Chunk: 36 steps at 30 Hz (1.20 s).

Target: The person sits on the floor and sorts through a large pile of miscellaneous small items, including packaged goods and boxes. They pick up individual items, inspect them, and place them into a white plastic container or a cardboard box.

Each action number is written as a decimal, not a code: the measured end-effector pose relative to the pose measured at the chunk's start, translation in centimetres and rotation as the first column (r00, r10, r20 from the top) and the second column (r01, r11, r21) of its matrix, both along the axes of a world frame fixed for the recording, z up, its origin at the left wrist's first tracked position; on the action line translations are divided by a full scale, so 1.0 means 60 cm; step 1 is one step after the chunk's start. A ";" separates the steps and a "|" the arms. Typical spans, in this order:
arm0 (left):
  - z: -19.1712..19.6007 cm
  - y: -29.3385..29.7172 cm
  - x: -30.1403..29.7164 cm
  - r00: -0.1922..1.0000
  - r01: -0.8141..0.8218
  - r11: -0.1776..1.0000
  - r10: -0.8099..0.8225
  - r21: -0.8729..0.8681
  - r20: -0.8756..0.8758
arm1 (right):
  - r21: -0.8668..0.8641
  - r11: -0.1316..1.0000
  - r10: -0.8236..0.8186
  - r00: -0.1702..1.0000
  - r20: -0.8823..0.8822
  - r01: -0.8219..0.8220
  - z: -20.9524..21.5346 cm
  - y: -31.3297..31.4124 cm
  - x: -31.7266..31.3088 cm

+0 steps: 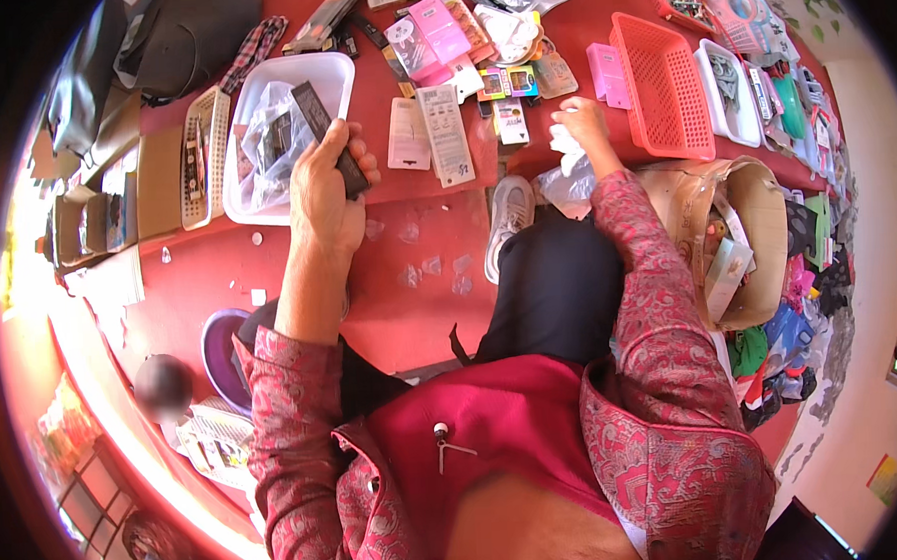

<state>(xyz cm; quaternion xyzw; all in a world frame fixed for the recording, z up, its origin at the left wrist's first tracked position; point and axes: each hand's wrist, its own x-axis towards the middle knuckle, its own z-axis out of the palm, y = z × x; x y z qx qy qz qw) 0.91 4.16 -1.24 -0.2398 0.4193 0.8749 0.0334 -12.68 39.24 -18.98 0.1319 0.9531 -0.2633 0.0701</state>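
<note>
My left hand [326, 185] is closed round a long, narrow dark box [314, 114], which slants over the right rim of a white plastic basin [335, 73]. Inside the basin lies a clear plastic bag [270, 138] with dark items in it. Farther right, the fingers of my right hand [584, 124] are closed on a crumpled white piece [567, 149], either tissue or thin film. Just below it, a crumpled clear bag [568, 188] sits near my knee. Between the hands, two flat blister cards [446, 135] rest side by side on the red table [389, 187].
Pink packages [440, 30] and small colourful boxes [506, 82] crowd the far middle. Right of my right hand are a red mesh basket [697, 119] and an open cardboard box [680, 185]. A cream basket [219, 120] stands left of the basin; a purple tub [212, 355] is lower left.
</note>
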 end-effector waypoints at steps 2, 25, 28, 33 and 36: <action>0.002 0.003 -0.003 1.000 0.001 1.000 -0.001 0.002 0.019 | 0.034 0.998 -0.054 0.998 -0.013 0.054 0.000 -0.040 -0.012; 0.007 0.028 0.002 0.999 0.039 0.979 -0.032 0.200 -0.038 | -0.904 0.405 -0.078 0.991 0.112 0.134 0.178 0.030 0.062; 0.002 0.024 0.003 0.993 0.093 0.962 -0.070 0.257 -0.096 | -0.930 0.358 0.095 0.988 0.122 0.080 0.284 -0.069 0.081; -0.004 0.024 0.000 0.979 0.083 0.908 0.003 0.411 -0.205 | -0.980 0.201 0.287 0.956 0.062 0.003 0.369 -0.226 0.136; -0.010 0.023 0.003 0.965 0.091 0.837 0.060 0.540 -0.256 | -0.848 0.495 0.353 0.935 -0.003 -0.189 0.381 -0.307 0.177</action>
